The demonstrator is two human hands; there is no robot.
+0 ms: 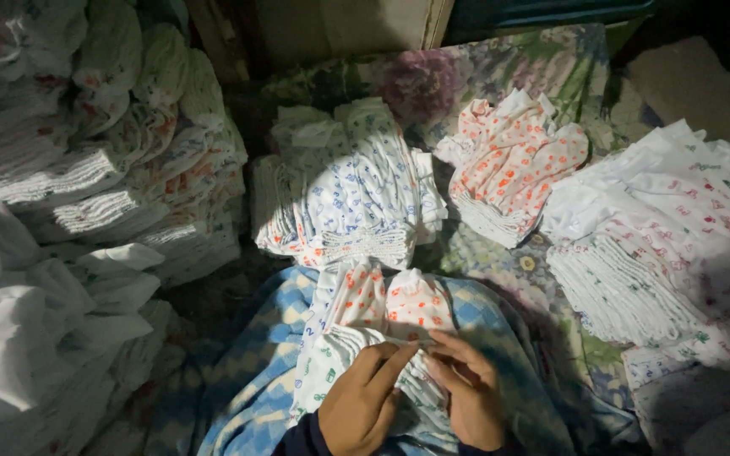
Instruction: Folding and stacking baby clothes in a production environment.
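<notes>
We've got the left hand [363, 404] and right hand [466, 397] at six o'clock, fingers curled shut, pinching the small printed garments [382, 325] on the blue checked blanket [247, 371], squaring their edges.

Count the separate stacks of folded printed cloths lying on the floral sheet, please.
3: a blue-printed stack at the centre, an orange-printed stack right of it, and a red-printed stack at far right. More may be hidden beyond the frame.
</notes>
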